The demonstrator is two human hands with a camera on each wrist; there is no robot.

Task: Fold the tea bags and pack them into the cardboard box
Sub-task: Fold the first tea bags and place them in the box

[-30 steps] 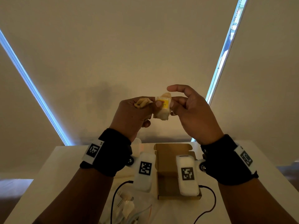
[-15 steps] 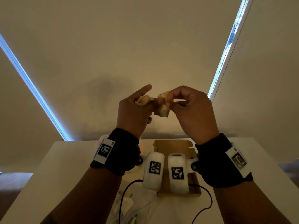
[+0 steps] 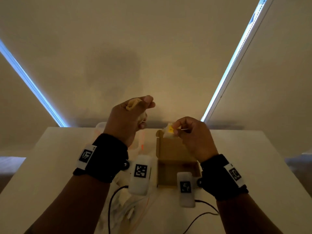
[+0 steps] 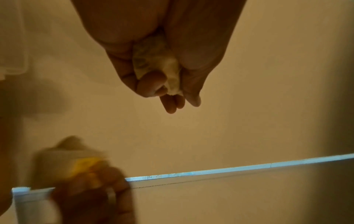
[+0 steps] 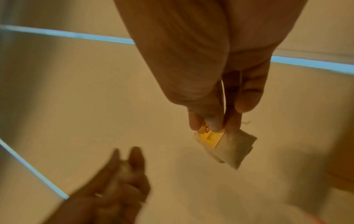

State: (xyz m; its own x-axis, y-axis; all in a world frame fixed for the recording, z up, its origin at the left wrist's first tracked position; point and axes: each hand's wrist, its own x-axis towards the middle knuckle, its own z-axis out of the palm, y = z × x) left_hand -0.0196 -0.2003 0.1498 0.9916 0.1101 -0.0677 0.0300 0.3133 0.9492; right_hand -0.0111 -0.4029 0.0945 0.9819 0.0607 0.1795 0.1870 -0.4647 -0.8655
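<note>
Above the table [image 3: 236, 149], both hands are raised and apart. L hand [image 3: 128, 115] is higher, fingers curled round a crumpled tea bag [image 4: 159, 66], which pokes out top and bottom of the fist; thumb and forefinger tips meet at the top. R hand [image 3: 194, 135] sits lower, over the back flap of the open cardboard box [image 3: 173, 159], thumb and fingers pinching a folded tea bag with yellow tag [image 5: 226, 145]; the bag hangs below the fingertips w/ a bit of string trailing. Both wrists wear black bands w/ white marker blocks, forearms angled up from the near edge.

Box stands on the table between the wrists, lid open toward the wall; its inside is partly hidden by the R wrist block, so contents can't be made out. Clear bag [image 3: 128, 210] of pale items lies near the L forearm, blurry. Each wrist view shows the other hand only as a smear.
</note>
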